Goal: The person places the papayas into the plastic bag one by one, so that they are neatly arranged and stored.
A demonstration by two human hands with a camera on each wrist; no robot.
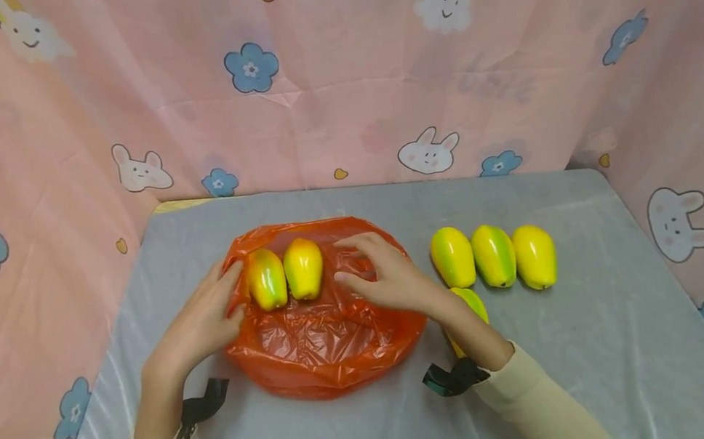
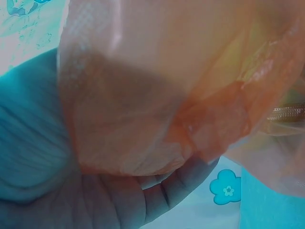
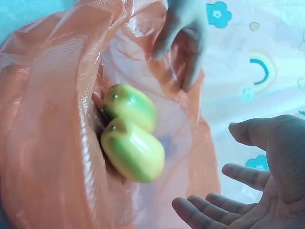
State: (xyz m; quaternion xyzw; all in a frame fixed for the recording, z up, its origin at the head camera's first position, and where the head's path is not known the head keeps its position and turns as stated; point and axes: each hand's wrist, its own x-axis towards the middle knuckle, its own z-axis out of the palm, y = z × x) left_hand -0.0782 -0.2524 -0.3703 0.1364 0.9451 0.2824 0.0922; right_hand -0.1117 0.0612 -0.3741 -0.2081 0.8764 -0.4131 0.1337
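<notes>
An orange-red plastic bag [image 1: 331, 368] lies on the table with its mouth spread wide. Two glossy yellow-green papayas [image 1: 303, 269] sit side by side inside it, toward the back left. My left hand [image 1: 197, 326] is at the bag's left rim, thumb and fingers apart against the plastic; in the left wrist view the film covers much of that palm. Over the right part of the opening is my right hand [image 1: 392, 277], its fingers spread and holding nothing. The right wrist view shows these spread fingers [image 3: 243, 176] apart from the papayas.
Three more papayas [image 1: 493, 255] stand in a row right of the bag. Nearer, another yellow-green one [image 1: 470, 300] is partly hidden by the right forearm. A grey cloth covers the table [image 1: 607, 364]; a pink patterned curtain [image 1: 327, 120] surrounds its back and sides.
</notes>
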